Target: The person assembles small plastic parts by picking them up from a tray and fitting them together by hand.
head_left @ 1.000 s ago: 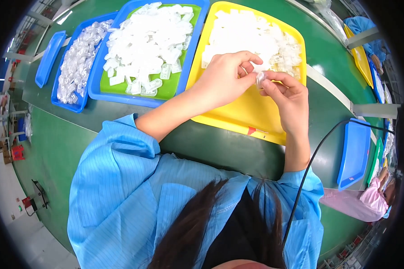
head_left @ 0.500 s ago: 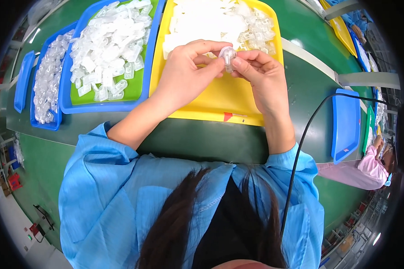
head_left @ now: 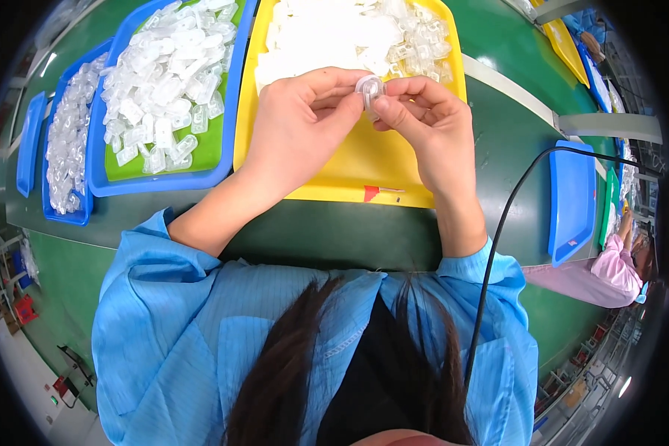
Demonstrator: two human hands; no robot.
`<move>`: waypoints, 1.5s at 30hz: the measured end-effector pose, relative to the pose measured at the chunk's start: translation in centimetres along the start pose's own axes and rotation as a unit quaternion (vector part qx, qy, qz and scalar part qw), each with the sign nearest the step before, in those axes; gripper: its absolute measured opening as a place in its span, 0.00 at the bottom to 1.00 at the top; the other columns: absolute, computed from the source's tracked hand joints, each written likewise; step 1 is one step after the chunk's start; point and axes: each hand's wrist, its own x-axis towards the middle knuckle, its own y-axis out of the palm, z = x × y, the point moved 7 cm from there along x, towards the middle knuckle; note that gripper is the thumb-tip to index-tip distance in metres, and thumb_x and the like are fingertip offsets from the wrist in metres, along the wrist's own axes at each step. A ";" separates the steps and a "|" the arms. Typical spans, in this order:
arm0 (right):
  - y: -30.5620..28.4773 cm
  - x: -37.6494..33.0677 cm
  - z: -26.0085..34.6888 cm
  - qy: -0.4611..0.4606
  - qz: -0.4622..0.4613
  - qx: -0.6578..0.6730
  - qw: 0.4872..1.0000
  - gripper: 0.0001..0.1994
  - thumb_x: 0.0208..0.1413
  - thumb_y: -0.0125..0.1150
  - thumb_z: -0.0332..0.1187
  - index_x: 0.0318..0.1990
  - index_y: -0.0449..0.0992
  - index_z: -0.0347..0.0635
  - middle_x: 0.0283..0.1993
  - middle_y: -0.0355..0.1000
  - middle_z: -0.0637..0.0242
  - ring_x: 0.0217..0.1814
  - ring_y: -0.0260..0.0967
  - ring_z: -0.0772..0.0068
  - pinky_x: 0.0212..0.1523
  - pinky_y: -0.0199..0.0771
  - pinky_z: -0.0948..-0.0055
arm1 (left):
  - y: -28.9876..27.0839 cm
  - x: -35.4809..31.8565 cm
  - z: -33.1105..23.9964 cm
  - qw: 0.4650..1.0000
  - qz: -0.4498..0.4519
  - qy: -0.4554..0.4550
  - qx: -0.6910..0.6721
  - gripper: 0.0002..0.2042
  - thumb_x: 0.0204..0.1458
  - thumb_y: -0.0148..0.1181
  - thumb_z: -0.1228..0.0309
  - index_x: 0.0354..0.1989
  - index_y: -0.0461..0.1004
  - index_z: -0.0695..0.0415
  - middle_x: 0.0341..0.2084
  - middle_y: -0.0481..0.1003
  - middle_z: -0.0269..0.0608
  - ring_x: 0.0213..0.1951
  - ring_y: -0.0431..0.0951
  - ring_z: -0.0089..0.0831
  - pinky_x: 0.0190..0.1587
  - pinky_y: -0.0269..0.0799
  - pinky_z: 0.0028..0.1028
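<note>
Over the yellow tray [head_left: 349, 178], both my hands meet at a small clear plastic piece [head_left: 369, 87] with a rounded outline. My left hand [head_left: 297, 123] pinches it between thumb and index finger from the left. From the right, the thumb and fingertips of my right hand [head_left: 435, 123] close on the same piece. Whether it is one part or two fitted together, I cannot tell. Behind my hands, white pieces [head_left: 312, 37] and clear plastic parts [head_left: 420, 48] fill the tray's far half; glare washes out much of the white pile.
Left of the yellow tray, a blue tray [head_left: 160, 184] with a green base holds translucent oblong parts [head_left: 167, 74]. Beyond it stands a narrow blue tray [head_left: 70, 217] of small clear parts. A black cable [head_left: 498, 238] arcs past my right arm towards a blue tray [head_left: 572, 201]. Someone in pink [head_left: 617, 275] sits far right.
The view has shifted slightly. The clear piece is turned a little between my fingertips, its rounded face showing more now. Both hands keep their pinch.
</note>
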 end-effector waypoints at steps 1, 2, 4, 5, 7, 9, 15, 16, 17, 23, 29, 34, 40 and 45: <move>-0.1 0.1 -0.1 0.004 0.010 0.003 1.000 0.07 0.48 0.61 0.24 0.34 0.73 0.33 0.29 0.74 0.64 0.30 0.71 0.80 0.33 0.71 0.84 | 0.0 0.0 0.1 1.000 0.000 0.001 0.000 0.11 0.52 0.53 0.79 0.44 0.71 0.67 0.36 0.76 0.41 0.37 0.75 0.22 0.42 0.72 0.20; 0.0 0.2 -0.2 0.009 0.020 0.005 1.000 0.07 0.48 0.62 0.24 0.34 0.72 0.33 0.29 0.74 0.64 0.30 0.71 0.80 0.33 0.71 0.84 | -0.1 0.1 0.0 1.000 -0.009 0.018 -0.005 0.11 0.50 0.53 0.79 0.42 0.72 0.67 0.33 0.77 0.43 0.36 0.76 0.23 0.40 0.72 0.20; -0.1 0.3 -0.2 0.002 0.019 0.003 1.000 0.07 0.48 0.62 0.24 0.34 0.72 0.33 0.29 0.74 0.64 0.30 0.71 0.80 0.33 0.71 0.83 | -0.1 0.0 -0.2 0.999 -0.015 0.032 -0.011 0.11 0.49 0.53 0.79 0.41 0.73 0.67 0.31 0.77 0.45 0.34 0.77 0.24 0.38 0.73 0.20; -0.1 0.3 -0.1 -0.006 0.019 0.000 1.000 0.07 0.47 0.62 0.24 0.33 0.72 0.33 0.29 0.74 0.64 0.30 0.70 0.80 0.33 0.71 0.83 | -0.2 -0.1 -0.3 0.999 -0.013 0.026 -0.014 0.11 0.49 0.53 0.79 0.41 0.73 0.68 0.30 0.77 0.45 0.34 0.77 0.24 0.38 0.73 0.20; -0.2 0.4 -0.3 -0.003 0.021 0.004 1.000 0.06 0.47 0.62 0.24 0.33 0.73 0.33 0.29 0.74 0.64 0.29 0.70 0.79 0.33 0.71 0.83 | -0.1 -0.1 -0.5 1.000 -0.010 0.019 -0.019 0.11 0.49 0.53 0.79 0.41 0.73 0.68 0.30 0.77 0.45 0.34 0.78 0.24 0.38 0.73 0.19; -0.3 0.4 -0.4 0.000 0.024 0.008 1.000 0.06 0.47 0.62 0.24 0.33 0.73 0.34 0.28 0.74 0.64 0.29 0.70 0.79 0.33 0.70 0.84 | -0.1 -0.2 -0.5 1.000 -0.013 0.024 -0.005 0.10 0.49 0.53 0.79 0.40 0.73 0.68 0.28 0.78 0.44 0.32 0.77 0.22 0.35 0.73 0.19; -0.4 0.4 -0.4 0.000 0.032 0.015 0.999 0.05 0.47 0.63 0.24 0.31 0.73 0.33 0.28 0.74 0.63 0.29 0.70 0.79 0.32 0.71 0.84 | 0.1 -1.0 -1.3 0.982 -0.012 0.045 0.185 0.12 0.51 0.53 0.78 0.44 0.73 0.64 0.33 0.77 0.41 0.34 0.76 0.21 0.39 0.72 0.20; -0.4 0.3 -0.5 -0.003 0.027 0.020 0.999 0.05 0.47 0.62 0.24 0.31 0.73 0.33 0.28 0.74 0.63 0.29 0.70 0.79 0.32 0.71 0.84 | 0.2 -0.9 -1.2 0.982 -0.013 0.046 0.184 0.12 0.51 0.53 0.78 0.44 0.73 0.64 0.33 0.77 0.41 0.34 0.76 0.21 0.39 0.72 0.20; -0.4 0.3 -0.4 -0.005 0.022 0.025 0.999 0.05 0.47 0.62 0.23 0.31 0.73 0.32 0.29 0.74 0.63 0.29 0.71 0.79 0.33 0.71 0.84 | 0.2 -1.1 -1.9 0.967 -0.039 0.120 0.221 0.11 0.49 0.54 0.77 0.42 0.74 0.63 0.27 0.76 0.45 0.27 0.76 0.22 0.30 0.70 0.20; 0.0 0.1 0.5 -0.058 0.008 -0.038 0.998 0.05 0.47 0.62 0.23 0.32 0.73 0.32 0.29 0.74 0.63 0.31 0.72 0.79 0.34 0.72 0.83 | -0.1 -1.1 -1.8 0.969 -0.076 0.168 0.164 0.11 0.47 0.55 0.76 0.40 0.74 0.62 0.19 0.74 0.47 0.17 0.74 0.31 0.20 0.67 0.22; -0.1 0.2 -0.2 -0.029 0.003 -0.021 0.999 0.05 0.47 0.62 0.24 0.30 0.74 0.33 0.26 0.73 0.65 0.28 0.70 0.81 0.30 0.70 0.85 | 0.6 -1.8 -2.7 0.928 -0.072 0.213 0.297 0.14 0.46 0.54 0.78 0.43 0.72 0.65 0.18 0.74 0.44 0.18 0.74 0.36 0.21 0.68 0.26; -0.4 0.3 -0.6 -0.020 -0.029 -0.005 0.999 0.06 0.47 0.63 0.27 0.29 0.74 0.33 0.24 0.72 0.67 0.25 0.67 0.83 0.27 0.67 0.86 | 1.3 -2.0 -1.6 0.942 -0.060 0.204 0.261 0.17 0.46 0.53 0.79 0.47 0.68 0.66 0.23 0.75 0.45 0.22 0.77 0.35 0.26 0.71 0.27; -0.4 0.2 -0.1 -0.019 -0.041 -0.022 0.999 0.06 0.47 0.63 0.26 0.30 0.73 0.33 0.25 0.72 0.66 0.24 0.68 0.82 0.27 0.67 0.86 | 0.8 -1.1 -0.6 0.986 -0.045 0.105 0.117 0.16 0.47 0.51 0.80 0.47 0.69 0.65 0.30 0.77 0.49 0.32 0.80 0.33 0.35 0.75 0.24; -0.3 0.2 -0.3 0.004 -0.010 0.040 0.999 0.06 0.47 0.62 0.25 0.32 0.73 0.32 0.27 0.73 0.63 0.27 0.71 0.79 0.29 0.70 0.85 | 0.7 -0.8 -0.7 0.985 -0.052 0.148 0.074 0.16 0.47 0.51 0.79 0.47 0.70 0.62 0.27 0.77 0.48 0.29 0.79 0.34 0.32 0.74 0.24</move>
